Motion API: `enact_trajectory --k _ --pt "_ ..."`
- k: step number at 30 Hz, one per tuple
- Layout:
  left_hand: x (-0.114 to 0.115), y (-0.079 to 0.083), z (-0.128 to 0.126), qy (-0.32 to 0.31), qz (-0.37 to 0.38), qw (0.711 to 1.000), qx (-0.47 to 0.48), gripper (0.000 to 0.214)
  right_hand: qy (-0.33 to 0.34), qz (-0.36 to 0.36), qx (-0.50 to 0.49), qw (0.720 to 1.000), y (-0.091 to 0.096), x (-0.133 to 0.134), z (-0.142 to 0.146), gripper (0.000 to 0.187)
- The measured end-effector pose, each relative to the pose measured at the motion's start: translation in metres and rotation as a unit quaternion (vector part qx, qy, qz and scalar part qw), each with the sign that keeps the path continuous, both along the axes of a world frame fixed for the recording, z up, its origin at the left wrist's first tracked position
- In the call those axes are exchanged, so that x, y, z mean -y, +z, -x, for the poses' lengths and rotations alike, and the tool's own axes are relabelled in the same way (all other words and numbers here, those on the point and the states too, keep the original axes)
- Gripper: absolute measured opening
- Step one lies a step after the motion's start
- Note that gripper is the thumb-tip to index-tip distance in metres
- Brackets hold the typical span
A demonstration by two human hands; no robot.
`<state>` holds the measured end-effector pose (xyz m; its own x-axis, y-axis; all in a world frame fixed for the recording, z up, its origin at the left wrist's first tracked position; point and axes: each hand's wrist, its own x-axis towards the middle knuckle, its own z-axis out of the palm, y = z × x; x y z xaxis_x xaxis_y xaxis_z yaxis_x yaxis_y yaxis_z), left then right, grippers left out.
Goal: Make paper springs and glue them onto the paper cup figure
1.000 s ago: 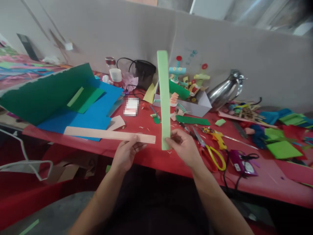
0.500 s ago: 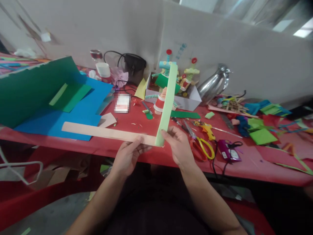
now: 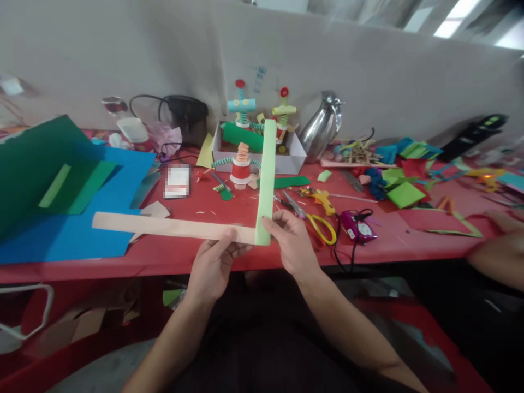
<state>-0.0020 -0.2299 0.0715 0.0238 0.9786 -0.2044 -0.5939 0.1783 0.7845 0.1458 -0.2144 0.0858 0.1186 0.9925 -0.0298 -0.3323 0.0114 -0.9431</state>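
Note:
My left hand [image 3: 216, 265] pinches a long peach paper strip [image 3: 159, 225] that reaches out to the left over the blue sheet. Near the lower end of a light green paper strip [image 3: 267, 174], my right hand [image 3: 293, 243] is closed, thumb on top. The green strip stands away from me and overlaps the right end of the peach one, making an L shape. Behind the strips sits a red and white cup figure [image 3: 240, 172] with spiral paper arms and a folded peach stack on top. The fingers under the paper are partly hidden.
Yellow-handled scissors [image 3: 323, 226], a yellow glue gun [image 3: 321, 199] and a purple box with a cord [image 3: 357, 226] lie right of my hands. A grey box [image 3: 289, 158] with paper figures and a steel jug [image 3: 323, 125] stand behind. Another person's arm [image 3: 501, 254] is at right.
The view has swung to the right, and another person's arm has come into sight. The green strip now stands more upright. Both hands keep their hold on the strips.

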Motion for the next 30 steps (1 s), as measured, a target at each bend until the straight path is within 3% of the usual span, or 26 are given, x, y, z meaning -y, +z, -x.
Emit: enact_trajectory --k 8,16,23,30 --pt "0.007 0.001 -0.019 -0.003 -0.003 1.0 0.015 0.018 -0.042 -0.008 -0.038 0.998 -0.002 0.007 -0.006 0.032" --pt "0.013 0.008 -0.037 -0.017 -0.019 0.998 -0.052 0.025 -0.057 -0.026 -0.027 0.998 -0.006 0.013 -0.007 0.03" --pt "0.012 0.008 -0.031 -0.036 0.011 0.998 -0.045 0.016 0.086 -0.044 -0.015 0.995 -0.002 0.021 -0.029 0.018" --pt "0.015 0.008 -0.036 -0.066 -0.007 0.997 -0.045 0.02 0.076 -0.04 0.063 0.994 0.0 0.04 -0.039 0.012"
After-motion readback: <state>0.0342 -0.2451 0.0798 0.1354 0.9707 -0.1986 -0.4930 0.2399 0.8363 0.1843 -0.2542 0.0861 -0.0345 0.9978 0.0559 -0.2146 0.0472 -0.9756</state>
